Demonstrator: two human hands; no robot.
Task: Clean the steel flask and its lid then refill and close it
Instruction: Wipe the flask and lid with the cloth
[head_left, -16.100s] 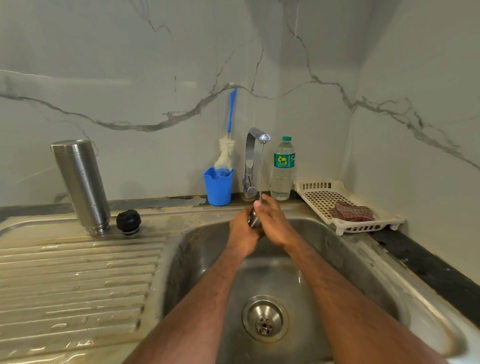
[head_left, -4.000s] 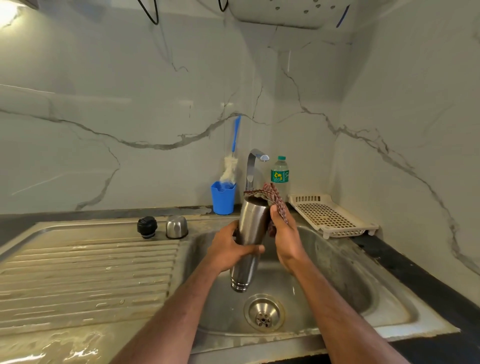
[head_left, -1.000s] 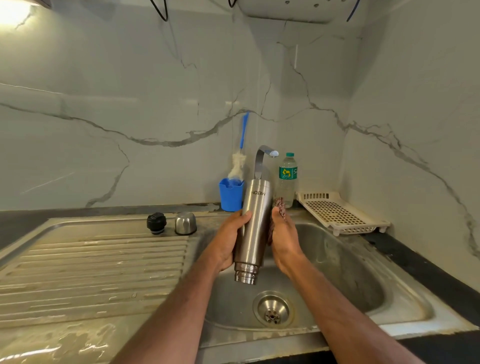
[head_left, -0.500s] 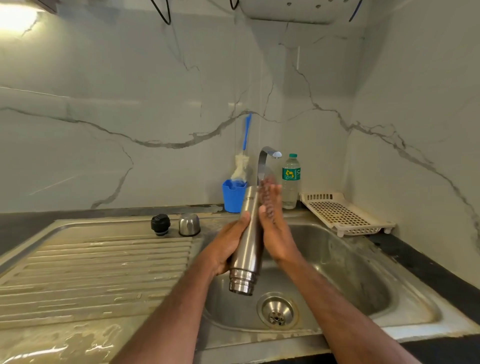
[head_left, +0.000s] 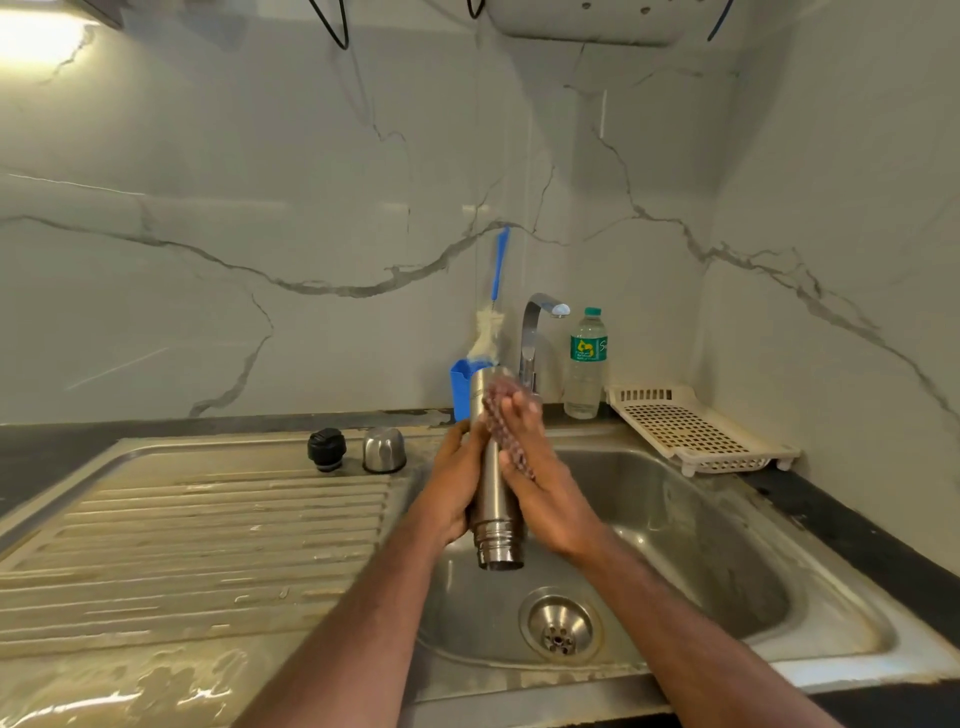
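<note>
**Cloth moved up the flask body**

Since a moment ago, the dark red checked cloth (head_left: 506, 434) is pushed higher along the inverted cylindrical steel flask (head_left: 492, 483) (so wiping is probably nearly done). The flask is held over the steel sink (head_left: 675, 545), mouth downward. It is gripped by the left hand (head_left: 457, 488); the right hand (head_left: 540, 483) presses the cloth with straight, close fingers.

Both bare forearms reach forward and converge; the left hand (head_left: 457, 488) curls its fingers round the steel flask (head_left: 493, 499); the right hand (head_left: 545, 493) lies against its other side, fingers nearly straight and pointing up, blurred at the tips.
</note>
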